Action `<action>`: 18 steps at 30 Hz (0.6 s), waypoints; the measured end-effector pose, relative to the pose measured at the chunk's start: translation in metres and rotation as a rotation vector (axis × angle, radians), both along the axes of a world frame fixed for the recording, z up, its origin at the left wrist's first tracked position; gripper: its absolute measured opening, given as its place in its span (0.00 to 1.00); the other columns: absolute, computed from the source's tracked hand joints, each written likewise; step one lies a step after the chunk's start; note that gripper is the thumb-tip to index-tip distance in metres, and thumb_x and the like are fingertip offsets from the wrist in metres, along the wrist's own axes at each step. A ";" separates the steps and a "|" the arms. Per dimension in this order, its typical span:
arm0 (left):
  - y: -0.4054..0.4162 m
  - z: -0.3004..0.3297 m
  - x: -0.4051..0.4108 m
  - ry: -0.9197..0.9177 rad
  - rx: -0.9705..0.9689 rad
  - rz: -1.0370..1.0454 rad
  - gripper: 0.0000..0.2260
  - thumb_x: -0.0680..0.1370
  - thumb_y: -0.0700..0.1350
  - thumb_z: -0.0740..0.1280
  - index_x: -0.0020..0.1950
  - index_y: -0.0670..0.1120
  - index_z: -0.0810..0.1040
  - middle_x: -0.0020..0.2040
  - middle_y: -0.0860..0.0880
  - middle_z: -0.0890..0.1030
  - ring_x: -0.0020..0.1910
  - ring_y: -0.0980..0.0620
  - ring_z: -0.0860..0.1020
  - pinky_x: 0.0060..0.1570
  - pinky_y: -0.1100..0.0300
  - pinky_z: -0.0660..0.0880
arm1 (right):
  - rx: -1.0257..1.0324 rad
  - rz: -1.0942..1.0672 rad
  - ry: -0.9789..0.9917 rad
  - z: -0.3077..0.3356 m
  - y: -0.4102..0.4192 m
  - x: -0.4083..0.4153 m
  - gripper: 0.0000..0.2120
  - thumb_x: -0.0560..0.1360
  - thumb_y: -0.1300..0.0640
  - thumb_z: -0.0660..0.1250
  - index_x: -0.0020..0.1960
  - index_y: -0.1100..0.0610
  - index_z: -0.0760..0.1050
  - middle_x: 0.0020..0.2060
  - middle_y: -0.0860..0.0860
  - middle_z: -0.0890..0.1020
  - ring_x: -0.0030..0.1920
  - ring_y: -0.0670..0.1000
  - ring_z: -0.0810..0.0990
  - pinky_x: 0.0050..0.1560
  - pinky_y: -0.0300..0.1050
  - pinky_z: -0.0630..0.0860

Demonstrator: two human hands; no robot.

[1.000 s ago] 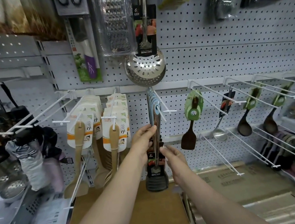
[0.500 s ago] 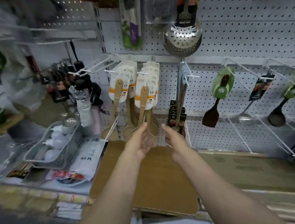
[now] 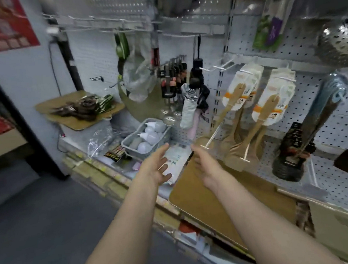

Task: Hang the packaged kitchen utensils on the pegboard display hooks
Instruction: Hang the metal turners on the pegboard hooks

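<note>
The white pegboard [image 3: 326, 122] runs across the back of this shop bay, with a shelf below it and a dark floor at my feet, and the head view is blurred. My left hand [image 3: 156, 168] and right hand [image 3: 204, 167] both hang out in front of me over the shelf edge, fingers loosely spread, holding nothing at all. The packaged utensils are already up: the dark slotted turners [image 3: 292, 153] hang well off to my right on their hook, and the wooden spatulas [image 3: 243, 113] hang in two rows just beyond my right fingertips. A further heap of packaged utensils [image 3: 82, 107] lies on a brown board at the far left — that looks to be my next stock. The risk I see is in the reach: bare hook tips [image 3: 203, 146] jut out near my right hand, and a careless sweep could snag them or knock the wooden spatulas swinging — or tip the grey basket of bulbs [image 3: 146, 137] beside my left.
</note>
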State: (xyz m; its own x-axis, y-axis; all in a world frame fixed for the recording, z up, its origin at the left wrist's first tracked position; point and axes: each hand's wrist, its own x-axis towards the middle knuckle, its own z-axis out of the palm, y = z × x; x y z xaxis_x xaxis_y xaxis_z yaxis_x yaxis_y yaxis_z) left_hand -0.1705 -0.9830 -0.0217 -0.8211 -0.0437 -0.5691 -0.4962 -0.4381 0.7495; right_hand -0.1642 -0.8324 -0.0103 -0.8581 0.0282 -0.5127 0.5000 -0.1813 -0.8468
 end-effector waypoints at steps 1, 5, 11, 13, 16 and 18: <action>-0.018 0.002 -0.002 0.010 0.000 0.008 0.26 0.72 0.58 0.75 0.67 0.50 0.78 0.72 0.48 0.74 0.71 0.47 0.71 0.68 0.43 0.70 | -0.004 0.027 0.013 0.003 -0.018 -0.003 0.13 0.79 0.48 0.69 0.60 0.53 0.75 0.56 0.52 0.79 0.56 0.51 0.78 0.55 0.44 0.74; -0.093 0.006 -0.016 -0.001 0.028 0.100 0.26 0.75 0.54 0.75 0.70 0.48 0.77 0.72 0.46 0.74 0.70 0.46 0.73 0.59 0.48 0.73 | -0.006 0.063 0.022 0.004 -0.098 -0.027 0.31 0.78 0.44 0.70 0.76 0.55 0.68 0.74 0.55 0.70 0.73 0.56 0.69 0.68 0.50 0.69; -0.220 0.020 -0.042 -0.016 0.016 0.139 0.07 0.79 0.51 0.70 0.48 0.48 0.78 0.52 0.49 0.79 0.46 0.52 0.76 0.44 0.54 0.73 | -0.066 0.124 -0.003 0.014 -0.230 -0.057 0.12 0.82 0.50 0.66 0.62 0.53 0.72 0.56 0.52 0.76 0.52 0.46 0.77 0.51 0.42 0.69; -0.265 0.019 -0.055 -0.020 0.016 0.163 0.09 0.78 0.51 0.71 0.53 0.48 0.79 0.64 0.47 0.77 0.63 0.49 0.75 0.62 0.48 0.73 | -0.067 0.137 -0.004 0.013 -0.274 -0.069 0.16 0.80 0.48 0.68 0.64 0.53 0.72 0.64 0.54 0.74 0.57 0.50 0.77 0.53 0.42 0.70; -0.327 0.015 -0.075 -0.016 -0.018 0.173 0.17 0.77 0.52 0.72 0.62 0.47 0.76 0.71 0.46 0.73 0.73 0.47 0.69 0.70 0.46 0.66 | -0.094 0.109 -0.002 0.010 -0.331 -0.090 0.21 0.79 0.47 0.70 0.67 0.54 0.72 0.66 0.57 0.74 0.57 0.51 0.77 0.58 0.47 0.69; -0.363 0.009 -0.089 -0.011 -0.041 0.170 0.23 0.75 0.53 0.74 0.66 0.46 0.76 0.71 0.46 0.73 0.71 0.48 0.70 0.66 0.47 0.69 | -0.096 0.120 0.007 0.006 -0.365 -0.103 0.24 0.78 0.46 0.70 0.71 0.54 0.71 0.71 0.56 0.72 0.66 0.53 0.74 0.66 0.49 0.68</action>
